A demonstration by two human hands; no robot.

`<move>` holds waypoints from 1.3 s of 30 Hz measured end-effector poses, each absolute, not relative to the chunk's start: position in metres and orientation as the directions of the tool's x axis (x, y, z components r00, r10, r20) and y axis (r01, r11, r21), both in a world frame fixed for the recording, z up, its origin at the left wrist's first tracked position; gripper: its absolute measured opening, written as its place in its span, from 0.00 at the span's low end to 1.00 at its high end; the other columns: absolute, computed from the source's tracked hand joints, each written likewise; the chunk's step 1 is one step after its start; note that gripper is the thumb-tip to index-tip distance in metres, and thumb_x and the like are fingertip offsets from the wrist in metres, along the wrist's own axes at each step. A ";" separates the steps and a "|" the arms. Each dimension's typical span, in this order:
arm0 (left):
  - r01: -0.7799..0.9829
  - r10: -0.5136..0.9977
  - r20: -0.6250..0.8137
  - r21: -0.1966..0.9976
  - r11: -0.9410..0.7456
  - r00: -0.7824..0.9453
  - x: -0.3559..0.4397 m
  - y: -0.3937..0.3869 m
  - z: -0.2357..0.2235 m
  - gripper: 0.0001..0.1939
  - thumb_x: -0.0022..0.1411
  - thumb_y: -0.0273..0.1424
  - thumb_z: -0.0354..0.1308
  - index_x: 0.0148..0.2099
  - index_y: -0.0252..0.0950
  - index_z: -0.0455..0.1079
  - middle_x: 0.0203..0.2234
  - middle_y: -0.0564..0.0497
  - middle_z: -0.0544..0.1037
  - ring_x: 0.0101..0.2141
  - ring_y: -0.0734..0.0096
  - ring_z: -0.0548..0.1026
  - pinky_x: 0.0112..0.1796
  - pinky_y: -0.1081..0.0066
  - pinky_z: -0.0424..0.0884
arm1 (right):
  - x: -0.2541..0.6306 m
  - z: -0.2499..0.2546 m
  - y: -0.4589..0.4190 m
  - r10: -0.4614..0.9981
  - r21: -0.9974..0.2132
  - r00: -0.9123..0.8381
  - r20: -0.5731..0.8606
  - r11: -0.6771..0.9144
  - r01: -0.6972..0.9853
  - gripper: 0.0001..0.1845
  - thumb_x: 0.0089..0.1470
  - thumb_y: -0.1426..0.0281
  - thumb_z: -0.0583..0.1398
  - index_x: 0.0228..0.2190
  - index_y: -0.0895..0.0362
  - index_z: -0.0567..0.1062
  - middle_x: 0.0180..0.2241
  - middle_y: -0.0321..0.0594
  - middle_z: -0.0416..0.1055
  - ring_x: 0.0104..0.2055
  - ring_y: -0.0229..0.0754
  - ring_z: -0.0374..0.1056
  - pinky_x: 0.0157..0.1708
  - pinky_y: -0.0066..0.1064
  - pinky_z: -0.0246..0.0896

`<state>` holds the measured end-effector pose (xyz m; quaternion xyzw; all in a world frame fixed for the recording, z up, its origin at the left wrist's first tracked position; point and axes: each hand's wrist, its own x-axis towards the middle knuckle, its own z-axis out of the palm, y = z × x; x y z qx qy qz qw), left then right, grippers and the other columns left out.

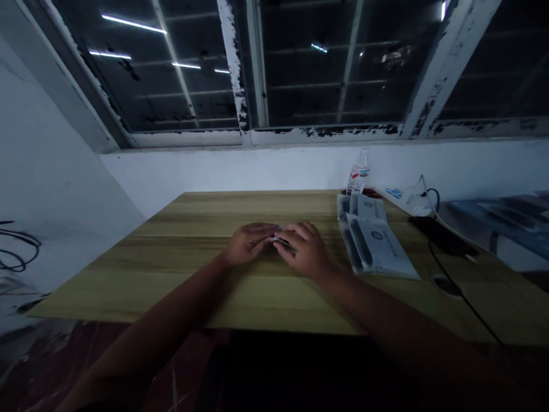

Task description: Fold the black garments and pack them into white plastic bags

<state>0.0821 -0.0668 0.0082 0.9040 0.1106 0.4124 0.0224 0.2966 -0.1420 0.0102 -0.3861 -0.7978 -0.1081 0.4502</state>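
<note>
Over the middle of the wooden table (163,257), my two hands meet at their fingertips. My left hand (249,243) has its fingers bent and pressed together at the tips. My right hand (306,246) is curled, its thumb and fingers closed round a small thin object (282,241) with a pale end and a dark part. The left fingertips touch the pale end of it. Most of this object is hidden by the fingers, and its kind does not show.
To the right lie several pale packets (381,243) with dark contents. Behind them stands a clear plastic bottle (358,173) by the wall. A black phone-like slab (444,234) and a black cable (463,297) lie at the table's right, near a round hole (447,285).
</note>
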 end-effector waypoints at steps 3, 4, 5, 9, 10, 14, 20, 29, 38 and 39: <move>0.194 0.172 0.738 0.057 -0.979 0.652 0.085 -0.069 0.006 0.20 0.73 0.27 0.54 0.64 0.41 0.72 0.52 0.41 0.82 0.51 0.62 0.82 0.49 0.61 0.80 | 0.297 0.012 -0.144 0.502 -0.095 -0.369 0.782 0.682 0.725 0.11 0.68 0.66 0.58 0.41 0.52 0.81 0.41 0.42 0.79 0.45 0.46 0.68 0.48 0.40 0.59; 0.196 0.158 0.743 0.036 -0.980 0.651 0.086 -0.069 0.005 0.21 0.72 0.26 0.54 0.65 0.41 0.71 0.52 0.41 0.82 0.51 0.62 0.82 0.49 0.61 0.80 | 0.297 0.012 -0.144 0.504 -0.081 -0.375 0.778 0.672 0.736 0.11 0.68 0.66 0.58 0.41 0.52 0.81 0.41 0.42 0.79 0.44 0.47 0.68 0.48 0.41 0.59; 0.200 0.146 0.750 0.019 -0.980 0.646 0.086 -0.069 0.004 0.22 0.72 0.25 0.54 0.65 0.41 0.70 0.52 0.41 0.82 0.51 0.63 0.81 0.50 0.62 0.80 | 0.297 0.013 -0.145 0.510 -0.074 -0.374 0.775 0.661 0.747 0.12 0.69 0.65 0.57 0.41 0.52 0.81 0.41 0.42 0.80 0.44 0.47 0.68 0.47 0.41 0.58; 0.243 0.128 0.783 -0.030 -0.970 0.609 0.086 -0.068 0.002 0.23 0.70 0.23 0.55 0.65 0.40 0.69 0.53 0.41 0.81 0.52 0.63 0.81 0.51 0.62 0.80 | 0.299 0.015 -0.145 0.506 -0.053 -0.366 0.781 0.638 0.768 0.13 0.70 0.65 0.56 0.39 0.54 0.81 0.40 0.43 0.79 0.44 0.47 0.67 0.46 0.41 0.57; 0.260 0.129 0.784 -0.043 -0.965 0.607 0.087 -0.069 0.002 0.23 0.70 0.23 0.55 0.65 0.40 0.70 0.52 0.41 0.82 0.52 0.62 0.81 0.50 0.62 0.80 | 0.299 0.015 -0.145 0.500 -0.045 -0.370 0.783 0.639 0.767 0.13 0.70 0.66 0.56 0.39 0.54 0.81 0.40 0.43 0.79 0.43 0.47 0.67 0.46 0.41 0.56; 0.288 0.137 0.747 -0.075 -0.955 0.650 0.089 -0.073 0.006 0.20 0.70 0.25 0.55 0.62 0.38 0.72 0.50 0.41 0.83 0.49 0.61 0.82 0.49 0.62 0.81 | 0.299 0.013 -0.145 0.490 -0.043 -0.391 0.779 0.663 0.748 0.12 0.69 0.67 0.56 0.39 0.54 0.80 0.39 0.43 0.79 0.43 0.47 0.68 0.47 0.41 0.57; 0.198 0.178 0.681 0.049 -0.979 0.710 0.087 -0.070 0.004 0.19 0.71 0.25 0.51 0.59 0.39 0.75 0.53 0.41 0.81 0.52 0.60 0.81 0.51 0.61 0.80 | 0.293 0.011 -0.148 0.471 -0.037 -0.447 0.761 0.718 0.695 0.11 0.69 0.67 0.56 0.40 0.54 0.80 0.40 0.42 0.79 0.44 0.46 0.69 0.50 0.41 0.59; 0.194 0.272 0.742 0.193 -0.962 0.613 0.081 -0.066 0.007 0.14 0.73 0.30 0.55 0.56 0.40 0.78 0.48 0.44 0.84 0.47 0.64 0.84 0.48 0.65 0.80 | 0.303 0.015 -0.141 0.587 -0.127 -0.365 0.722 0.632 0.765 0.13 0.68 0.71 0.54 0.41 0.55 0.80 0.38 0.45 0.79 0.41 0.48 0.70 0.47 0.41 0.62; 0.240 0.203 0.705 0.048 -0.970 0.679 0.084 -0.070 0.001 0.20 0.71 0.26 0.52 0.61 0.40 0.74 0.51 0.43 0.83 0.47 0.64 0.83 0.48 0.64 0.80 | 0.299 0.012 -0.144 0.500 -0.074 -0.407 0.764 0.695 0.716 0.11 0.67 0.66 0.58 0.43 0.52 0.81 0.39 0.43 0.78 0.43 0.47 0.69 0.48 0.42 0.60; 0.234 0.188 0.696 0.029 -0.972 0.693 0.084 -0.070 -0.001 0.22 0.70 0.25 0.51 0.62 0.40 0.72 0.52 0.43 0.82 0.47 0.63 0.83 0.48 0.64 0.80 | 0.299 0.013 -0.144 0.495 -0.056 -0.421 0.760 0.695 0.717 0.11 0.67 0.66 0.58 0.42 0.52 0.81 0.39 0.42 0.78 0.42 0.46 0.69 0.48 0.42 0.59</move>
